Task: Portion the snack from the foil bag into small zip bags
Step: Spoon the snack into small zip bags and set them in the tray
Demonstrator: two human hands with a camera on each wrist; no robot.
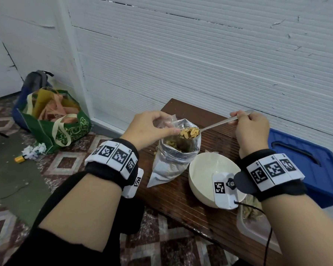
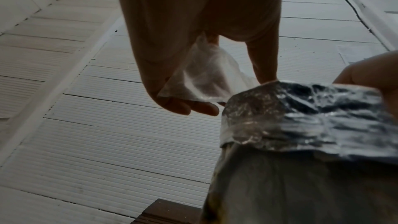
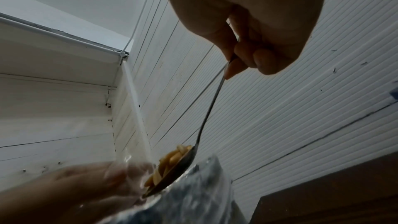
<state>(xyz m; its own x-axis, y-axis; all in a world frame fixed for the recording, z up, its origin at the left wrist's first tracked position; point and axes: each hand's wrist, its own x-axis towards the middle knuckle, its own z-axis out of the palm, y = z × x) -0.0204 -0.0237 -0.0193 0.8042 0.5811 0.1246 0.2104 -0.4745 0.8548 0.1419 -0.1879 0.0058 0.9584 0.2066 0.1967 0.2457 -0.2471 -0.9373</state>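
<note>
I'm holding a loaded spoon point(image 1: 210, 126) over the open mouth of the foil bag point(image 1: 173, 162), my right hand point(image 1: 251, 129) pinching the handle near its far end, fingers curled tight around it. The bowl of the spoon is heaped with the pale yellow snack point(image 1: 188, 133), right at the rim. My left hand point(image 1: 144, 129) is pinching a small clear zip bag point(image 2: 200, 77) just beside the spoon tip, thumb and fingers closed on its edge; the plastic is hanging limp.

Here's the worry as I'm reading it: the zip bag's mouth isn't clearly spread, and I can't tell how wide it is gaping. If I'm tipping the spoon before that opening is under it, pieces are going over the side. Gripping so far back on the handle is giving me little control, so a small wobble could shed the top of the heap. The foil bag is standing upright and unsupported on the wooden table point(image 1: 181, 198), next to the white bowl point(image 1: 206, 169); a nudge from my left wrist could topple it.
</note>
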